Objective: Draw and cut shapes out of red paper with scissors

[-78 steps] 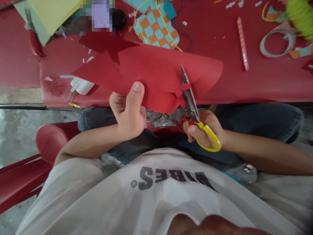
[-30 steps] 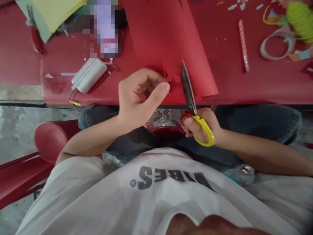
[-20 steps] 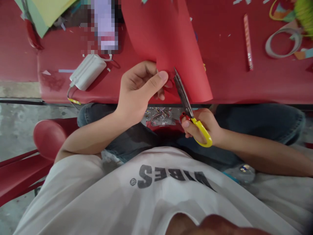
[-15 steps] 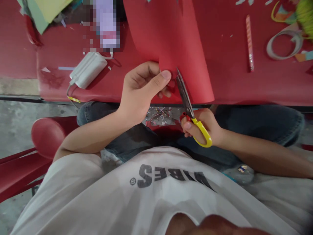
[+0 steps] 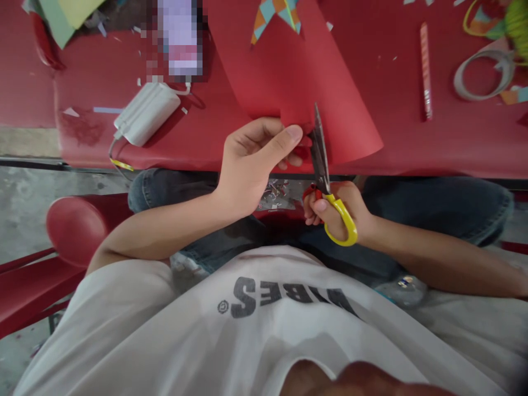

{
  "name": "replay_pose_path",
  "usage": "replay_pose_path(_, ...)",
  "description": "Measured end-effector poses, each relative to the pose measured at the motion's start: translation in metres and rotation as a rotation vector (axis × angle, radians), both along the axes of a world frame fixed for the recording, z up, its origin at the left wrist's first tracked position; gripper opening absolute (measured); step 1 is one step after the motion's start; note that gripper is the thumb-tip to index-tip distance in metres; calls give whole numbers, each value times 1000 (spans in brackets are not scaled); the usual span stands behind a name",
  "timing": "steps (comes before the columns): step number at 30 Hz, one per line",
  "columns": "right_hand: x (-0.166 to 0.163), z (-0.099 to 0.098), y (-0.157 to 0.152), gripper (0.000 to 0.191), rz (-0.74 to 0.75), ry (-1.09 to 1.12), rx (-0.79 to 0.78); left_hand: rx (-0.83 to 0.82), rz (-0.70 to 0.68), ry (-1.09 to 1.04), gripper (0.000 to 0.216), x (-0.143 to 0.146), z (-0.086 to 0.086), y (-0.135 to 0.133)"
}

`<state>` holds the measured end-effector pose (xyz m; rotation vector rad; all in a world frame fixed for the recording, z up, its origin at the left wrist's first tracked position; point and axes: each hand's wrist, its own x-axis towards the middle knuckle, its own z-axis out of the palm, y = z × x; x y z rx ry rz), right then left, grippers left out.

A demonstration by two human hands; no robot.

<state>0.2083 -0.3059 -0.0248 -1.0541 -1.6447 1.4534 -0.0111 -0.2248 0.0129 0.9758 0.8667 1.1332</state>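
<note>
A large sheet of red paper (image 5: 330, 93) hangs slightly curled over the front of the red table. My left hand (image 5: 256, 159) pinches its near edge between thumb and fingers. In my right hand (image 5: 342, 206) is a pair of scissors (image 5: 340, 220) with one yellow and one red handle, the blades pointing away from me. The blades lie at the paper's near edge, just right of my left fingertips, and look slightly apart. A star-like piece with orange and blue checks (image 5: 270, 16) lies at the far part of the paper.
A white power bank (image 5: 146, 113) with a cable sits on the left of the table (image 5: 408, 148). To the right are a red patterned pencil (image 5: 425, 71), a tape roll (image 5: 458, 82) and yellow-green yarn (image 5: 517, 30). A red chair (image 5: 76, 228) stands at left.
My left hand and the paper have shifted to the right, and the paper has turned a little. The scissors' blades have swung more upright. More of the checked piece shows.
</note>
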Motion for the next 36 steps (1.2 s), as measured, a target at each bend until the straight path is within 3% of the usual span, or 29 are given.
replay_pose_path(3,-1,0,0,54,-6,-19,2,-1,22,40,36,0,-1,-2)
replay_pose_path(17,-4,5,-2,62,-28,-50,-15,-91,27,-96,20,2,8,-5)
replay_pose_path(26,-3,9,0,62,-1,-32,-3,-53,26,-159,16,3,6,-4)
replay_pose_path(36,-1,9,0,58,-11,-40,46,11,27,-39,16,-1,6,-1)
